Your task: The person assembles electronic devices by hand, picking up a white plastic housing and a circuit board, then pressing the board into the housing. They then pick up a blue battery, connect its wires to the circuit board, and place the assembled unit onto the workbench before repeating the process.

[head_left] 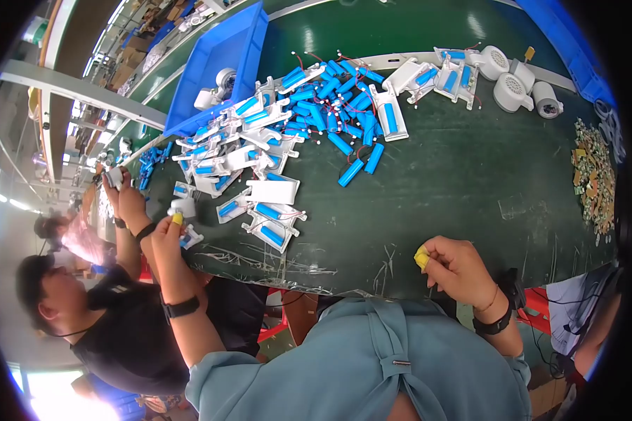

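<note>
My left hand [167, 238] reaches out to the left over the bench edge, fingers closed, a yellow cover on one fingertip. At that fingertip is a rounded white plastic part [182, 207], apparently in its grip. White pieces with blue cells lie just around it. My right hand [460, 268] is above the front of the bench, its fingers curled together with yellow covers on the tips; anything between them is too small or hidden to make out. Beyond my left hand lie white plastic housings [272, 191] fitted with blue cells, beside a heap of loose blue cylindrical cells [351, 172] with thin wires.
A blue bin [214, 52] stands at the back left, with white round units in it. White round-headed units [510, 92] are at the back right, near a pile of small circuit boards [594, 179]. A co-worker in black [130, 344] sits close on my left, hands raised over the bench.
</note>
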The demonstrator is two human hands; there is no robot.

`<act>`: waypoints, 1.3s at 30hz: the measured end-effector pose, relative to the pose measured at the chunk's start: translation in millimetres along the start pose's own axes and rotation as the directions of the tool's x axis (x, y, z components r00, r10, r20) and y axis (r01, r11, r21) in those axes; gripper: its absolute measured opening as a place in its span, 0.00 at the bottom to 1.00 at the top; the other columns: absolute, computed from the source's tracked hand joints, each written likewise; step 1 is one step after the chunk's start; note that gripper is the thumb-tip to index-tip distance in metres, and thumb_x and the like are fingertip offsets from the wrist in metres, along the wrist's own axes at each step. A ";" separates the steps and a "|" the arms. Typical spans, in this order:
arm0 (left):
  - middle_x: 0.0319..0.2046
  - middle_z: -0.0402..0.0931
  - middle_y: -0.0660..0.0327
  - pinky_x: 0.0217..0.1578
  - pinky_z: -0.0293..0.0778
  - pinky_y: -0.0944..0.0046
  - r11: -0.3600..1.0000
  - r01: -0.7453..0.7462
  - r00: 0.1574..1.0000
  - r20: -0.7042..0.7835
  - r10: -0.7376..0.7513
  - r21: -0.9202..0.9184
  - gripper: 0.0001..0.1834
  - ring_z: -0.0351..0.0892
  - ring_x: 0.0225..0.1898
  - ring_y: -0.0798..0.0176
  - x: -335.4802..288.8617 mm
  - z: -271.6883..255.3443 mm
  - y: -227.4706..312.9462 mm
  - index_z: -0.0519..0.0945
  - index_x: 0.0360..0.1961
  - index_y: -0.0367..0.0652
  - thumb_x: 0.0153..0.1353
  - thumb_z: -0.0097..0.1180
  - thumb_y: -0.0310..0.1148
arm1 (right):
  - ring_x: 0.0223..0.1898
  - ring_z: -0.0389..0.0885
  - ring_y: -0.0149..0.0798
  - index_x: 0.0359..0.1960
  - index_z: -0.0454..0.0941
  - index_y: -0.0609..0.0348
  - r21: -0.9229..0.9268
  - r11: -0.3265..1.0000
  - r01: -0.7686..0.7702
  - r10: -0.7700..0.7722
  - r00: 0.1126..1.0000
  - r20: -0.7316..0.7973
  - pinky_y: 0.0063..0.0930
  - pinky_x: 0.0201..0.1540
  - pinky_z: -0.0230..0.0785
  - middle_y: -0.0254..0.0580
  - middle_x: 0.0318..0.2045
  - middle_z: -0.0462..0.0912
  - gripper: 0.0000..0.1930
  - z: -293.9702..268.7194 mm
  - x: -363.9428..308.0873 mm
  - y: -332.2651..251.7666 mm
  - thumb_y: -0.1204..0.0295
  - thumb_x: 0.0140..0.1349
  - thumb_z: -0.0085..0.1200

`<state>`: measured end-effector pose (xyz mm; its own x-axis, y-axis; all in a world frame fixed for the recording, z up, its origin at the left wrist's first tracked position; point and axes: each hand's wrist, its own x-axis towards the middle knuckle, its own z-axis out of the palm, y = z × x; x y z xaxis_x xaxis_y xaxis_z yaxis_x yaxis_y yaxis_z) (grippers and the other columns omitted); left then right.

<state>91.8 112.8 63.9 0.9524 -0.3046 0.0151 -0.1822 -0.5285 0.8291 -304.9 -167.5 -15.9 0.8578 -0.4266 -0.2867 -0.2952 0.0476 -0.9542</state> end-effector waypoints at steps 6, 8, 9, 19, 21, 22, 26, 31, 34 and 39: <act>0.32 0.82 0.57 0.37 0.74 0.66 0.975 -0.026 0.999 -0.025 0.032 0.220 0.21 0.79 0.35 0.65 25.1 8.4 -60.6 0.80 0.45 0.29 0.61 0.61 0.39 | 0.22 0.79 0.23 0.40 0.75 0.64 0.032 0.999 0.027 -0.028 0.999 0.017 0.15 0.20 0.69 0.35 0.25 0.80 0.07 0.3 -0.4 4.8 0.79 0.62 0.47; 0.31 0.82 0.58 0.37 0.75 0.66 0.954 -0.003 1.000 0.003 0.002 0.300 0.21 0.79 0.35 0.64 51.5 8.0 -112.8 0.80 0.45 0.29 0.60 0.61 0.39 | 0.23 0.79 0.23 0.41 0.75 0.64 0.016 1.000 0.024 -0.025 0.999 0.026 0.16 0.20 0.69 0.35 0.26 0.80 0.07 -0.5 0.0 4.8 0.79 0.62 0.47; 0.35 0.82 0.54 0.42 0.75 0.65 0.945 0.076 0.997 -0.030 -0.070 0.317 0.22 0.80 0.39 0.61 59.9 0.4 -131.5 0.80 0.47 0.30 0.60 0.60 0.40 | 0.23 0.79 0.23 0.41 0.75 0.64 0.014 1.000 0.026 -0.026 0.999 0.030 0.16 0.20 0.69 0.35 0.26 0.80 0.07 -1.0 1.6 3.6 0.79 0.62 0.47; 0.48 0.75 0.45 0.52 0.70 0.53 0.546 -0.827 0.535 0.483 0.694 0.131 0.22 0.74 0.50 0.41 -70.4 195.2 61.2 0.75 0.50 0.35 0.51 0.59 0.22 | 0.23 0.80 0.24 0.41 0.75 0.64 -0.008 1.000 0.019 -0.019 1.000 0.009 0.18 0.22 0.72 0.35 0.26 0.81 0.07 -5.4 -0.4 4.9 0.77 0.63 0.49; 0.53 0.72 0.47 0.56 0.66 0.51 0.478 -0.872 0.448 0.561 0.696 0.103 0.26 0.71 0.55 0.43 -84.8 220.9 80.5 0.73 0.54 0.36 0.51 0.60 0.24 | 0.24 0.80 0.24 0.41 0.75 0.64 -0.024 1.000 0.009 -0.009 1.000 0.013 0.19 0.23 0.73 0.36 0.26 0.81 0.07 -9.0 -1.9 4.3 0.76 0.64 0.50; 0.55 0.70 0.47 0.58 0.65 0.50 0.438 -0.894 0.406 0.578 0.708 0.091 0.28 0.69 0.57 0.44 -91.3 232.4 86.9 0.72 0.55 0.34 0.51 0.60 0.26 | 0.24 0.81 0.25 0.41 0.76 0.64 -0.038 0.999 0.002 0.001 0.997 0.076 0.19 0.24 0.73 0.36 0.27 0.82 0.07 -11.9 -3.6 2.2 0.75 0.64 0.50; 0.62 0.64 0.46 0.63 0.59 0.48 0.342 -0.936 0.318 0.601 0.733 0.078 0.33 0.63 0.63 0.44 -95.0 284.0 100.3 0.66 0.59 0.31 0.52 0.61 0.33 | 0.25 0.82 0.27 0.40 0.76 0.63 -0.118 0.993 0.016 -0.002 0.992 0.125 0.21 0.27 0.74 0.37 0.27 0.82 0.08 -25.9 -3.8 -1.9 0.73 0.64 0.49; 0.60 0.66 0.48 0.63 0.59 0.48 0.349 -0.937 0.283 0.650 0.705 0.030 0.31 0.64 0.62 0.46 -107.1 282.1 102.9 0.69 0.58 0.33 0.54 0.62 0.34 | 0.24 0.82 0.28 0.38 0.76 0.62 -0.295 0.952 0.084 -0.085 0.996 0.010 0.24 0.28 0.73 0.38 0.26 0.82 0.07 -64.7 17.8 -10.8 0.73 0.63 0.51; 0.59 0.68 0.50 0.63 0.59 0.48 0.364 -0.931 0.238 0.689 0.684 -0.040 0.28 0.65 0.62 0.46 -126.9 252.5 95.0 0.71 0.56 0.35 0.53 0.61 0.32 | 0.27 0.82 0.32 0.41 0.73 0.62 -0.457 0.887 0.057 -0.280 0.855 -0.437 0.27 0.30 0.72 0.38 0.28 0.79 0.09 -105.8 44.4 -2.1 0.73 0.60 0.54; 0.54 0.73 0.54 0.62 0.59 0.45 0.436 -0.892 0.208 0.746 0.632 -0.120 0.23 0.68 0.60 0.48 -137.3 198.5 74.4 0.77 0.50 0.39 0.50 0.62 0.29 | 0.44 0.78 0.56 0.54 0.66 0.61 -0.767 0.561 -0.311 -0.667 0.378 -0.642 0.43 0.45 0.73 0.55 0.53 0.68 0.24 -177.4 80.1 3.0 0.78 0.54 0.54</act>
<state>-101.0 -42.0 12.5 -0.0998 -0.9889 0.1102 -0.8995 0.1370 0.4149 -311.7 -361.8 -26.6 0.2516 -0.7726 0.5830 -0.7553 -0.5333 -0.3808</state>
